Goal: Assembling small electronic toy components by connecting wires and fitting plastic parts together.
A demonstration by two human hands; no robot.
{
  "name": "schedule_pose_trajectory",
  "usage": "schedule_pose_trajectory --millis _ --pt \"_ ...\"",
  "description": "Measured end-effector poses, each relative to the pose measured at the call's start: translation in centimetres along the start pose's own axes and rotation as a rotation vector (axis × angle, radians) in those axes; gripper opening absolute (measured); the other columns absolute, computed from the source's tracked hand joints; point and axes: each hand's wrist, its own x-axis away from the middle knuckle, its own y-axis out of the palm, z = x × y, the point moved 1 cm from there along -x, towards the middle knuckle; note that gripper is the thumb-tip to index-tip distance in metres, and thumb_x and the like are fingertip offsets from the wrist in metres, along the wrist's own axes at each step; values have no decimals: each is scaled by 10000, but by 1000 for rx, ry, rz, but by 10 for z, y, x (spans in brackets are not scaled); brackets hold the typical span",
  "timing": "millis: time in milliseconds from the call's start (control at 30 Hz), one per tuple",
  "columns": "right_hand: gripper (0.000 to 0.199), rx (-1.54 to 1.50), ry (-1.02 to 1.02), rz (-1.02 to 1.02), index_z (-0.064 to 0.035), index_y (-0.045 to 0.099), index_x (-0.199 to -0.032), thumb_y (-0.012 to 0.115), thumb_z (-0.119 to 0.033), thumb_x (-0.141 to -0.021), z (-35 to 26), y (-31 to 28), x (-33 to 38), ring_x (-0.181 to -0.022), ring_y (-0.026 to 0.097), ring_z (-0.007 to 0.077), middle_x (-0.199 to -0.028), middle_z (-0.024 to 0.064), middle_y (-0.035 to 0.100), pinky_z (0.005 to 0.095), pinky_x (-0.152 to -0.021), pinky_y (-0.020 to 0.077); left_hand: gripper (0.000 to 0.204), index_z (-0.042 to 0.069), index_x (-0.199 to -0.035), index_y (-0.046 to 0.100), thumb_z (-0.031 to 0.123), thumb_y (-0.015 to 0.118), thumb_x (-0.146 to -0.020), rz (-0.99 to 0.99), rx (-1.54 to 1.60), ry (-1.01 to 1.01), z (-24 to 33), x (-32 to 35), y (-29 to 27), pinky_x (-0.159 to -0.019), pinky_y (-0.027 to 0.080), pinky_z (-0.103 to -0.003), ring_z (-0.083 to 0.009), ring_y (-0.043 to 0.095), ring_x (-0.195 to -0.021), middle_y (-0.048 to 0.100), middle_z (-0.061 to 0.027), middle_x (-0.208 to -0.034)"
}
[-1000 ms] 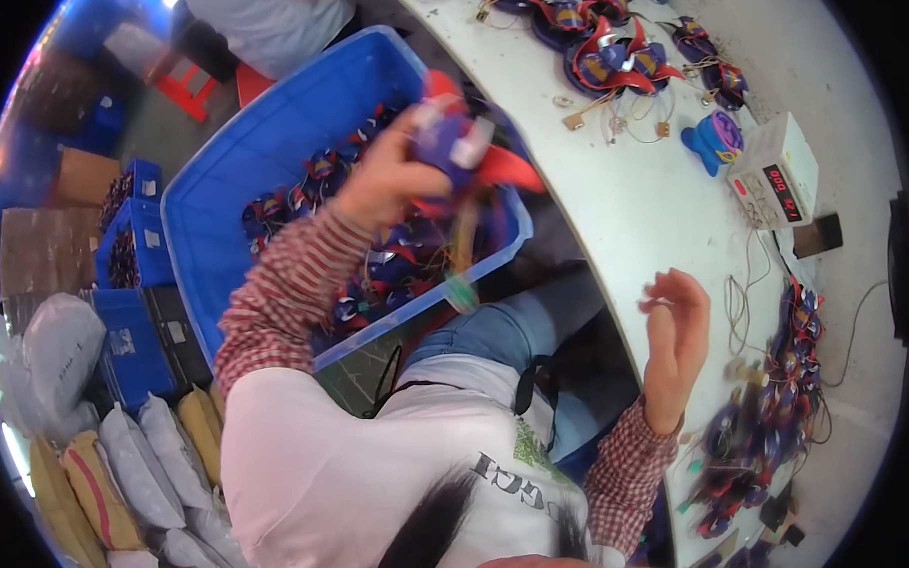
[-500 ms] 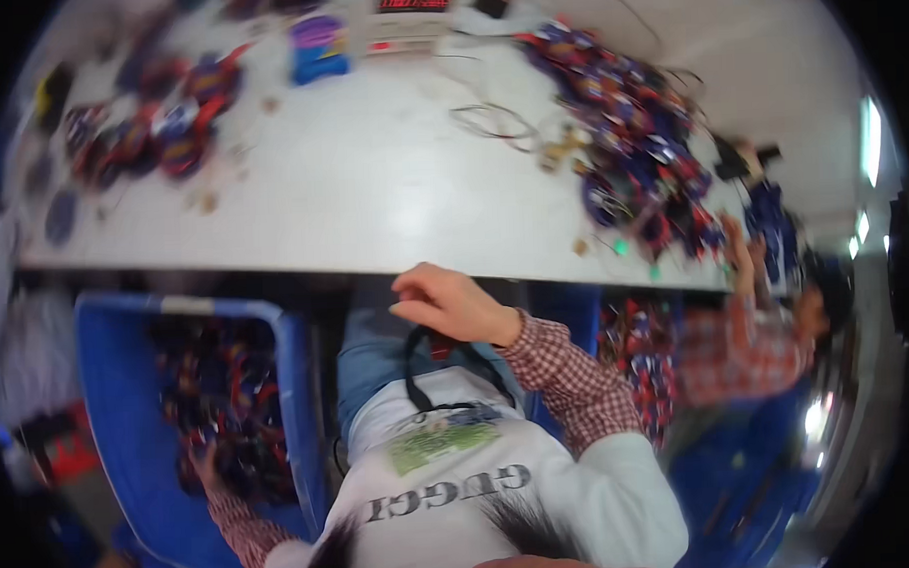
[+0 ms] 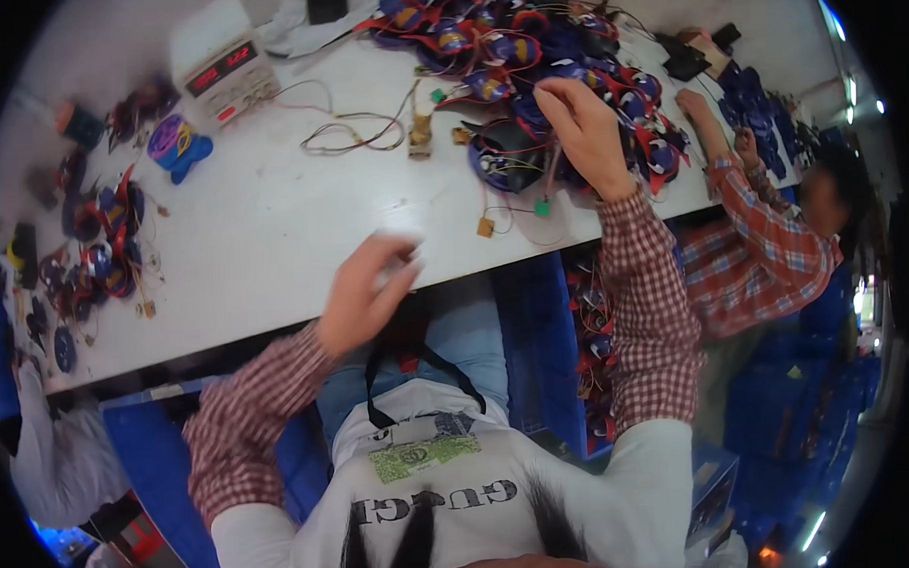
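Note:
Above the table's front edge, my left hand [image 3: 368,290] hangs with thumb and fingers apart, nothing visible in it, its fingertips blurred. My right hand [image 3: 587,137] is over a heap of blue and red rounded parts with wires [image 3: 506,44] at the right of the table. Its fingers are bent inward; whatever they grip is hidden. Close beside that hand lies a dark round part with loose wires [image 3: 510,157]. A green connector [image 3: 542,208] and a small brown piece [image 3: 486,227] hang on wires in front of it.
A power supply with a red display [image 3: 224,70] stands at the back left, its cable looped on the white table [image 3: 263,251]. A blue and purple object [image 3: 177,145] sits near it. More wired parts [image 3: 103,241] lie left. Blue bins flank my legs. A co-worker's arm [image 3: 763,218] is at right.
My left hand has come up out of the blue bin to the table's edge. My right hand has moved from my lap to the heap. The view has turned rightward.

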Motion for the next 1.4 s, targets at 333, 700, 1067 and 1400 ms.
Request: schedule_pose_trajectory --millis 333,700,1067,1400 --pt "228 211 248 44 8 647 -1020 616 -171 -882 54 -72 42 -676 544 96 -761 11 627 207 -594 426 367 6 -1069 591 302 603 -854 140 -250 303 -1 -227 123 -729 487 -384 -289 593 -801 600 -107 -914" --pt "445 560 -81 -91 -56 572 -1177 679 -180 -763 96 -71 73 -951 541 221 -1074 63 598 342 -835 413 487 21 -1037 650 435 651 -781 -381 -677 -121 -11 -292 148 -745 511 -361 -278 643 -845 671 -127 -974" --pt "625 777 -218 -155 -109 508 -1214 718 -177 -630 87 -74 83 -1112 490 286 -1192 60 548 402 -922 353 461 13 -1067 636 290 722 -708 -573 -858 -74 2 -310 158 -699 535 -356 -275 651 -797 665 -132 -975" --pt "642 981 -375 158 -123 502 -1204 708 -102 -596 33 -142 67 -1126 485 259 -1164 33 552 408 -944 322 416 -17 -1082 628 98 728 -695 -587 -249 -305 28 -298 163 -496 515 -294 -247 608 -588 643 -154 -953"
